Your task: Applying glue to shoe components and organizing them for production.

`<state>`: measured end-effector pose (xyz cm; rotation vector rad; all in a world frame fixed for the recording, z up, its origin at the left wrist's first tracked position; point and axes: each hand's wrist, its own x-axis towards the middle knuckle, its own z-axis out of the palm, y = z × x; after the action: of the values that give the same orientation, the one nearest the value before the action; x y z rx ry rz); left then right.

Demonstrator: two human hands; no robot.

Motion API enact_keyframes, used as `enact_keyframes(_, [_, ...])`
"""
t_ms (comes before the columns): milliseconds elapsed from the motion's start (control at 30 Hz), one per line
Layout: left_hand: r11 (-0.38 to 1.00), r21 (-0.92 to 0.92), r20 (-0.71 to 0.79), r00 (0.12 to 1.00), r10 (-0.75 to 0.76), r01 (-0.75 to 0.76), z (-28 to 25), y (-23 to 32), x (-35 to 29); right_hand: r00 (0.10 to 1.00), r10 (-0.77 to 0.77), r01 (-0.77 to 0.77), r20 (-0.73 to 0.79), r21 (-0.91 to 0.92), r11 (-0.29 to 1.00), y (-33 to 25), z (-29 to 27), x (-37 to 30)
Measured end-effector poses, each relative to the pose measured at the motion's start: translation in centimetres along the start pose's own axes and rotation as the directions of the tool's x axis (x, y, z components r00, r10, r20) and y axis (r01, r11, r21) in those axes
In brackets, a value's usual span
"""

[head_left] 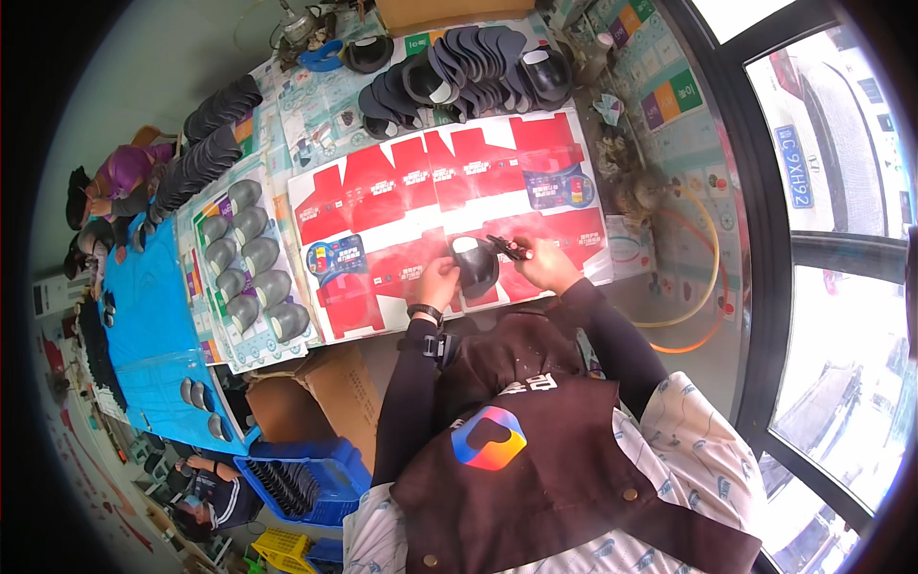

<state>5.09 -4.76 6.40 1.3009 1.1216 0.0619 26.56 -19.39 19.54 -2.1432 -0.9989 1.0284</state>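
Note:
My left hand (438,284) is closed on the left edge of a glossy black cup-shaped piece (478,272) with a white patch at its top. In my right hand (548,265) is a slim black hand tool (507,248), its tip at the piece's upper right edge. Whether it is scissors or pliers, I cannot tell. Beneath both hands lies a red and white printed cardboard sheet (402,244) on the worktable. A watch and a dark band circle my left wrist.
Stacked dark curved pieces (478,57) line the table's back. Grey cup-shaped pieces (260,253) stand in rows at left, beside a blue-covered table (158,297). People (206,493) work at far left. A blue crate (339,478) is low left; a yellow hose (712,273) hangs right.

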Motion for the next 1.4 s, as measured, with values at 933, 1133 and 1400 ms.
enact_keyframes(933, [0.998,-0.040,0.026,0.998,-0.054,0.055,0.2,0.0,0.6,0.991,0.069,-0.081,0.118,0.103,0.991,2.3,0.8,-1.2])
enact_keyframes(1133, [0.996,-0.058,0.047,0.996,-0.072,0.074,-0.3,-0.4,0.5,0.980,0.078,-0.095,0.182,0.090,0.991,0.6,1.1,-2.7])
enact_keyframes(1400, [0.998,-0.044,0.036,0.998,-0.043,0.045,0.6,-0.3,0.7,0.988,0.078,-0.076,0.135,-0.019,0.997,3.9,2.3,-2.2])
